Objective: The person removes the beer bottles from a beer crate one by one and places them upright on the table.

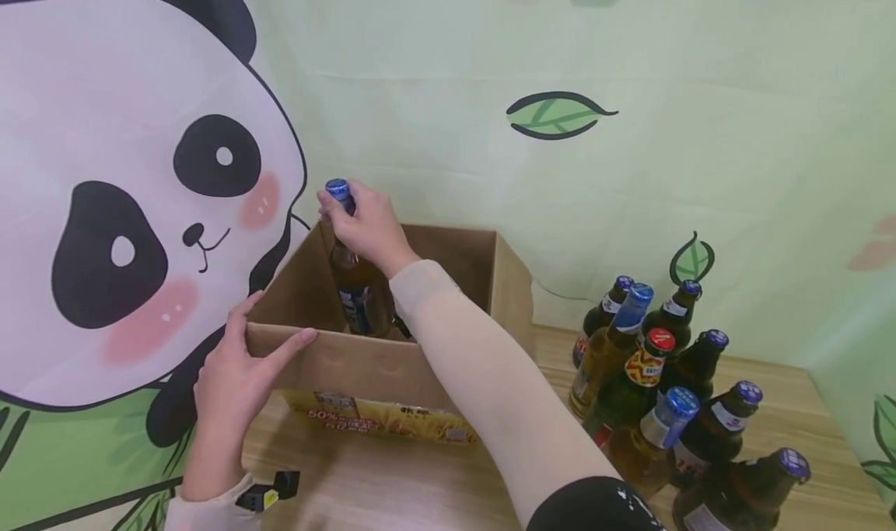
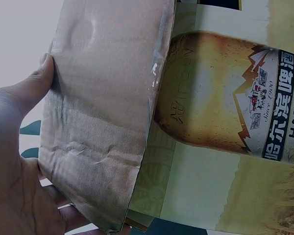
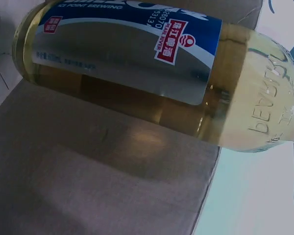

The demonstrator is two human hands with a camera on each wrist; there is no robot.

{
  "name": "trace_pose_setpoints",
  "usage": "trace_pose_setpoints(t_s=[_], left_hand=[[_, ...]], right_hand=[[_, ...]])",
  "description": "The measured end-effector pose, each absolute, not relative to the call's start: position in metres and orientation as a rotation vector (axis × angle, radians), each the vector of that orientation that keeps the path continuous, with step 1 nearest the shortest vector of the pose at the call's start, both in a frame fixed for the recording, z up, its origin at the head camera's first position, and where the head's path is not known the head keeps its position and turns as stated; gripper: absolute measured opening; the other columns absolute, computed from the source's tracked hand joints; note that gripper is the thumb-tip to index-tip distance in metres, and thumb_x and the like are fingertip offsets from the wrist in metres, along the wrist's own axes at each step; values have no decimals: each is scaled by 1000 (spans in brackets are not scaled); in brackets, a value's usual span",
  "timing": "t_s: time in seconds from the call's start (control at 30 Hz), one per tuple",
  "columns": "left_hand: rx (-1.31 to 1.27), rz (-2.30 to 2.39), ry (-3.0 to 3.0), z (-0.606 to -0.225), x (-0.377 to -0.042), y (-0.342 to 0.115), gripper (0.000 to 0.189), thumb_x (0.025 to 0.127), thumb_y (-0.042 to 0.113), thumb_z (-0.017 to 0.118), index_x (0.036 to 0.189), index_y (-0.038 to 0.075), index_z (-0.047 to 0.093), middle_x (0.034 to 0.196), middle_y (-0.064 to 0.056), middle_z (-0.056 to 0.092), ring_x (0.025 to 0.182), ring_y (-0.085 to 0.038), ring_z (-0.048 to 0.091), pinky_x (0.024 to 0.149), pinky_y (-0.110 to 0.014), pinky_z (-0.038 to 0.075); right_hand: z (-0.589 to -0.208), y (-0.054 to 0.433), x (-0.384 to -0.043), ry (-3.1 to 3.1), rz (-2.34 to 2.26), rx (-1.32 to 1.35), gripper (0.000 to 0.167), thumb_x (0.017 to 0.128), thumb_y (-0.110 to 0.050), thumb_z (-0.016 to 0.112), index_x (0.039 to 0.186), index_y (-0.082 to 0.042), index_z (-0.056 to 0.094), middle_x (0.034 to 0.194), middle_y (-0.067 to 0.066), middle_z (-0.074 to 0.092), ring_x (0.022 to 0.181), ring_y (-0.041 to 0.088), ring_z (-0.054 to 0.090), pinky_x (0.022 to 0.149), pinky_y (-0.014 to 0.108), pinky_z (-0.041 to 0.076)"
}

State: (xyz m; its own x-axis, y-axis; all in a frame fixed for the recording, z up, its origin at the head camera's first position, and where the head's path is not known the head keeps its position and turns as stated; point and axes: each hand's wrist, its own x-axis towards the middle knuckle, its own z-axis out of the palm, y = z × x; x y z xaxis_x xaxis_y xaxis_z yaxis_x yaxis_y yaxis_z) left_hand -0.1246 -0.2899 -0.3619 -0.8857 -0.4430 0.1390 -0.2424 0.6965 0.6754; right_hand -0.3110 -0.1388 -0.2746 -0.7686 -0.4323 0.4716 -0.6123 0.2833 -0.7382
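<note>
My right hand [image 1: 372, 224] grips a beer bottle [image 1: 355, 302] by the neck, just below its blue cap. Upright, the bottle is lowered partway inside an open cardboard box [image 1: 378, 368], near the left wall. Its blue and silver label [image 3: 122, 54] and amber contents fill the upper part of the right wrist view. At the box's front left corner my left hand [image 1: 234, 379] holds the top edge, thumb along the front and fingers over the left side. The left wrist view shows a brown flap [image 2: 103, 93] between thumb and fingers, above a printed bottle picture.
Several capped beer bottles [image 1: 630, 375] stand grouped on the wooden table [image 1: 406, 484] to the right of the box. Some have blue caps, one a red cap [image 1: 659, 341]. Behind hangs a light green cloth [image 1: 434, 72] with a large panda print.
</note>
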Motion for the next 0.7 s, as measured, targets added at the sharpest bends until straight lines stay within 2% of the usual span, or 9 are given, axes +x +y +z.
trace_pose_setpoints(t_s=[0.23, 0.5, 0.7], left_hand=[[535, -970, -2618, -363, -126, -291, 109, 76, 81, 64, 162, 34, 17, 154, -26, 38, 129, -55, 46, 93, -72, 37], [516, -985, -2609, -361, -130, -288, 109, 75, 81, 64, 162, 34, 17, 156, -24, 37, 133, -53, 43, 97, -73, 33], [549, -984, -2608, -360, -127, -287, 110, 74, 82, 64, 162, 35, 17, 157, -22, 36, 132, -53, 44, 97, -73, 33]], right_hand=[[-271, -137, -309, -2305, 1554, 932, 35, 104, -42, 53, 112, -9, 61, 100, 6, 73, 80, 11, 64, 71, 19, 53], [-258, -129, -306, -2163, 1680, 953, 29, 106, -36, 51, 109, -7, 58, 91, 3, 67, 78, 15, 61, 68, 23, 52], [-225, -117, -290, -1890, 1805, 1038, 23, 108, -26, 47, 101, -6, 55, 85, 6, 64, 81, 17, 61, 78, 22, 49]])
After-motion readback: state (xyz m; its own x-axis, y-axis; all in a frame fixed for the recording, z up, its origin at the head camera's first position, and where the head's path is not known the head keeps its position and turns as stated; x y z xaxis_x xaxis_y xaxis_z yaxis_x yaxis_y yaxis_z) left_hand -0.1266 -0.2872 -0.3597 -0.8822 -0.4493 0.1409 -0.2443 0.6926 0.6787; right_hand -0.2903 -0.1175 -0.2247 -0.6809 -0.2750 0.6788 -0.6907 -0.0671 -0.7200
